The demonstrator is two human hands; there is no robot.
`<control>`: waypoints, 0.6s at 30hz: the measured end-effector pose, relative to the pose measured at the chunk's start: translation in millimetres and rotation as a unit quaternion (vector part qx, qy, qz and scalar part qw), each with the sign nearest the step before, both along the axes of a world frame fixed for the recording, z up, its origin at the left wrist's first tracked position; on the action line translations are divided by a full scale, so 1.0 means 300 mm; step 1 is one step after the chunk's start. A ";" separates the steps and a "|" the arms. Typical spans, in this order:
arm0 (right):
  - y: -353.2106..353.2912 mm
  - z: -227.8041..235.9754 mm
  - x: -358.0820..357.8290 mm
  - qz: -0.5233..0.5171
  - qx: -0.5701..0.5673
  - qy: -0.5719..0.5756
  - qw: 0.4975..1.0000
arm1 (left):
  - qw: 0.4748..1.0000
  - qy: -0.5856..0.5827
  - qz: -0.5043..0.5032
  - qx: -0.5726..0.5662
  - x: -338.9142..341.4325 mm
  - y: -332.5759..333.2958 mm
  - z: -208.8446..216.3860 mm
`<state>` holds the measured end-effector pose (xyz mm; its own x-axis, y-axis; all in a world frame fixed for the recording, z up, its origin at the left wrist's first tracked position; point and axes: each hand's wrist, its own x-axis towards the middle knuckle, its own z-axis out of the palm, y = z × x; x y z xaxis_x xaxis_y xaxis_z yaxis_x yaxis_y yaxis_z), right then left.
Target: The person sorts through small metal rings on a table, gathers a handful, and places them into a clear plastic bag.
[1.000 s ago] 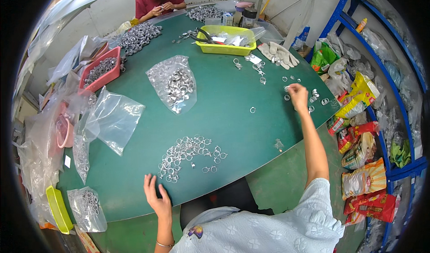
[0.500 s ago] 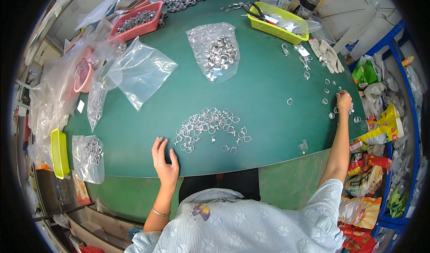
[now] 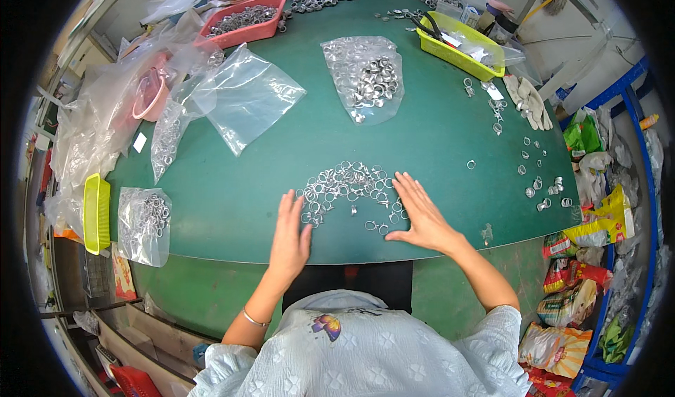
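Many silver rings [image 3: 346, 179] lie in a loose arc on the green tabletop [image 3: 239, 214] in front of me. At the left end of the arc is my left hand [image 3: 289, 239], fingers stretched out and thumb apart, holding nothing. My right hand [image 3: 422, 218] lies flat at the arc's right end, its fingers spread beside the outermost rings and its palm seemingly without anything in it. One small ring [image 3: 354, 210] sits by itself inside the arc. A few rings [image 3: 376, 227] lie along the near side, close to my right thumb.
Loose rings [image 3: 538, 184] are scattered at the right edge. A clear bag of rings [image 3: 365, 80] lies farther back, between a red basket [image 3: 275, 27] and a yellow-green basket [image 3: 457, 61]. Plastic bags [image 3: 256, 105], a small ring bag [image 3: 144, 228] and a green basket [image 3: 96, 214] stand left.
My right hand has come from the scattered rings at the right edge to the arc's right end and opened. My left hand has shifted slightly, staying at the left end.
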<state>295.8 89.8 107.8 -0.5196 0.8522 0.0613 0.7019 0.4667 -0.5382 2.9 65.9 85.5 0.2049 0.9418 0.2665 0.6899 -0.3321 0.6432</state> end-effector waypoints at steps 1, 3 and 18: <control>-0.007 -0.007 -0.032 -0.005 0.004 0.003 1.000 | 1.000 0.006 -0.016 -0.014 0.022 0.001 0.002; -0.015 -0.024 -0.093 -0.007 0.013 0.011 1.000 | 0.997 0.052 -0.042 -0.023 0.067 0.014 0.002; 0.182 -0.084 -0.145 0.010 0.043 0.095 0.994 | 0.994 0.021 -0.098 -0.050 0.122 0.216 -0.032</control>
